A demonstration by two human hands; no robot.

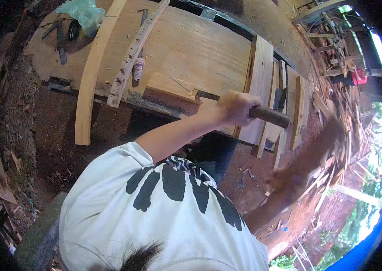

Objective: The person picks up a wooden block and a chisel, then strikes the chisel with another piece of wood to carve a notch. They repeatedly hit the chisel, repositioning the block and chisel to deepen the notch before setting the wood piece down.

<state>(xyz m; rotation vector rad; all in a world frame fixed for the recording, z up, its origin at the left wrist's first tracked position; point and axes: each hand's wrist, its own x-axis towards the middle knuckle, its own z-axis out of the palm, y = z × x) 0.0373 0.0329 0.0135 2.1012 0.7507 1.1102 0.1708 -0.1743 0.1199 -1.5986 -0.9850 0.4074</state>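
My left hand (238,108) is closed around the wooden handle of a chisel (270,117). The chisel's dark blade reaches left to the end of a short, pale wood block (173,88) at the bench edge; whether it cuts in cannot be made out. Out to the right, my right hand (285,178) is smeared by motion. A blurred brown, mallet-like wooden piece (331,133) extends up and right from it, seemingly in its grip. Its exact shape and my fingers are not clear.
On the wooden workbench (200,49) lie a long plank (94,77), a pocked strip (132,54), a tool with a pink-wrapped handle (138,68) and a plastic bag (82,16). Several boards (261,63) cross its right end. Scrap wood (331,158) litters the ground beyond.
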